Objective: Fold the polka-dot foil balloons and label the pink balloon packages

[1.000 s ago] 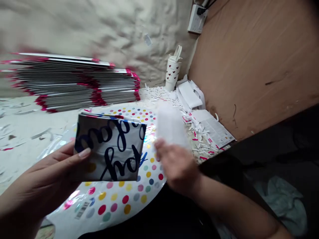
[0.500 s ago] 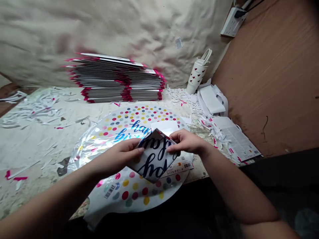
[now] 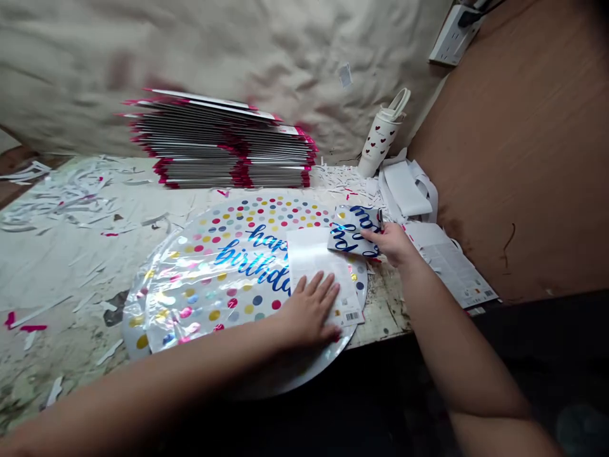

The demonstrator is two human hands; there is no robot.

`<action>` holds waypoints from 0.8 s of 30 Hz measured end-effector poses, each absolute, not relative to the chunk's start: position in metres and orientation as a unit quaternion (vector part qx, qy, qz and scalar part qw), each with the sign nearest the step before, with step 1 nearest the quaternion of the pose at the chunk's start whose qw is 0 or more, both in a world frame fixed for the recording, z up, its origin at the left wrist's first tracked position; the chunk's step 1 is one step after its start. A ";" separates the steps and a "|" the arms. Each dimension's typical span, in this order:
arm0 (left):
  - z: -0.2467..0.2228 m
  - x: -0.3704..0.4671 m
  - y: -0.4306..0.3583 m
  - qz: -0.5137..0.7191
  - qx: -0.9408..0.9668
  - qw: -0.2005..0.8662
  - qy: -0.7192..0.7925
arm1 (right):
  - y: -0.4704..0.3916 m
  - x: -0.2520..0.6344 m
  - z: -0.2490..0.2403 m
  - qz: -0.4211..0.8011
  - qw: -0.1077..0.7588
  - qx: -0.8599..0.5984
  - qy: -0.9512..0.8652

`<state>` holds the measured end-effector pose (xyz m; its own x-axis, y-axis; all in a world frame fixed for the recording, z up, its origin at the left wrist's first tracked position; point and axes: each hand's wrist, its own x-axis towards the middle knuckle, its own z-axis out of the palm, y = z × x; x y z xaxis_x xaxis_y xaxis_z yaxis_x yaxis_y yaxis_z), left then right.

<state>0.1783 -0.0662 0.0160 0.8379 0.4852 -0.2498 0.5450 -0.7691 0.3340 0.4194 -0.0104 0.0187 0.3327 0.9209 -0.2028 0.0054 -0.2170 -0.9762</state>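
Note:
My right hand (image 3: pixel 394 243) grips a folded foil balloon (image 3: pixel 354 231) at its right side; part of its dark blue lettering shows. My left hand (image 3: pixel 311 311) lies open with fingers spread on a white printed card (image 3: pixel 314 251) that has a barcode in its lower corner. Under the card is a flat round foil balloon (image 3: pixel 233 301) with coloured dots and blue "happy birthday" script. The folded balloon is just above and right of the card, partly overlapping its upper right part in view.
A tall stack of pink-edged card packets (image 3: pixel 228 146) stands by the back wall. Behind on the right are a white tumbler with hearts (image 3: pixel 380 139), a white paper roll (image 3: pixel 404 187) and a printed sheet (image 3: pixel 451 266). Paper scraps (image 3: pixel 80 197) litter the table; a power strip (image 3: pixel 454 35) hangs above.
My left hand has let go of the folded balloon and now lies flat on the card. The right hand has carried the folded balloon up and to the right.

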 end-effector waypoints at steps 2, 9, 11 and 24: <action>0.021 0.149 -0.053 -0.104 0.945 0.253 0.181 | -0.016 0.416 0.020 0.473 0.515 -0.612 -0.369; 0.068 0.083 -0.013 -0.172 0.870 0.423 0.185 | -0.015 0.391 -0.004 0.420 0.370 -0.672 -0.484; 0.059 0.099 -0.013 -0.099 0.902 0.346 0.239 | -0.013 0.385 -0.012 0.403 0.360 -0.684 -0.490; 0.009 0.132 -0.008 0.089 0.969 0.103 0.206 | -0.063 0.377 0.006 0.436 0.389 -0.654 -0.480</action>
